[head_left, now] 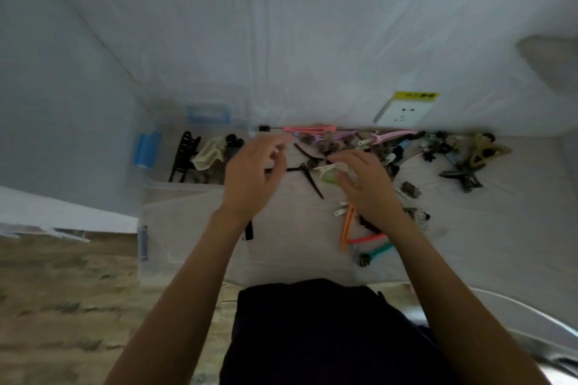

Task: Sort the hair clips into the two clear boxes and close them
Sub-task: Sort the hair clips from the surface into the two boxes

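White table [297, 72] strewn with hair clips [438, 147] from 12 to 3 o'clock. Clear box [187, 187] at 9 o'clock, holding black and cream clips [209, 153]; second box [175, 247] just below at 8 o'clock. Right hand [369, 184], fingers curled round a cream-green clip [328, 173]. Left hand [253, 178] hovering, blurred, fingers loosely spread, gripping nothing. Orange clip [347, 225] near the right wrist.

Bare table [281, 247] between both forearms; dense hair clips [406, 147] cluttering the far edge.
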Demonstrator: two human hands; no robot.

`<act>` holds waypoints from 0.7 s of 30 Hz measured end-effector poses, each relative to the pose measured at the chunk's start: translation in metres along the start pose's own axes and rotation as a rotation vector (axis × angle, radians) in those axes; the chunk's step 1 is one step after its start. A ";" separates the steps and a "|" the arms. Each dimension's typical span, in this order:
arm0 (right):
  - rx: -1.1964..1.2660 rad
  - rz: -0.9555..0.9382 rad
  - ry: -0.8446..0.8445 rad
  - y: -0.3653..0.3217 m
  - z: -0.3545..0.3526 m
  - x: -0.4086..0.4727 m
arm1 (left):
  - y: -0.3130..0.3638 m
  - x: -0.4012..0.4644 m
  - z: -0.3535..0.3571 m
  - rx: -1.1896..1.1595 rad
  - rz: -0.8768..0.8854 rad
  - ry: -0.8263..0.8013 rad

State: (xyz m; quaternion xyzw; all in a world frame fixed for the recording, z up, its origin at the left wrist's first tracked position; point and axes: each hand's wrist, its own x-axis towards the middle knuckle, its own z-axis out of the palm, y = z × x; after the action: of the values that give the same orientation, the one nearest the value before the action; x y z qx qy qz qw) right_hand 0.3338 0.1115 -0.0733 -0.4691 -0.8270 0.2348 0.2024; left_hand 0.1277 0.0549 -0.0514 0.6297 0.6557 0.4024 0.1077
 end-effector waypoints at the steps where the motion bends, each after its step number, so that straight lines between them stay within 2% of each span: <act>1: -0.010 0.070 0.013 0.015 -0.009 -0.015 | 0.014 0.002 0.014 -0.047 0.055 -0.058; 5: -0.074 0.278 0.085 0.084 -0.055 -0.071 | 0.067 0.006 0.091 -0.150 0.190 -0.363; 8: -0.119 0.371 0.137 0.124 -0.077 -0.090 | 0.082 0.009 0.143 -0.105 0.125 -0.576; 10: -0.166 0.413 0.153 0.152 -0.094 -0.096 | 0.092 0.012 0.177 -0.032 0.117 -0.657; 15: -0.200 0.469 0.034 0.223 -0.114 -0.076 | 0.123 0.021 0.231 0.019 0.049 -0.676; 18: -0.199 0.394 -0.119 0.243 -0.105 -0.068 | 0.141 0.036 0.261 0.004 0.048 -0.651; 21: -0.167 0.303 -0.110 0.247 -0.103 -0.079 | 0.163 0.053 0.297 0.025 0.108 -0.654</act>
State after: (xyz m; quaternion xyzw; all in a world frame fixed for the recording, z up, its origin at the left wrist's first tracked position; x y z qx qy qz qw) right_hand 0.5970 0.1739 -0.1415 -0.5899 -0.7733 0.2183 0.0794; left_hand 0.4305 0.2003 -0.1177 0.7607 0.5570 0.1759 0.2831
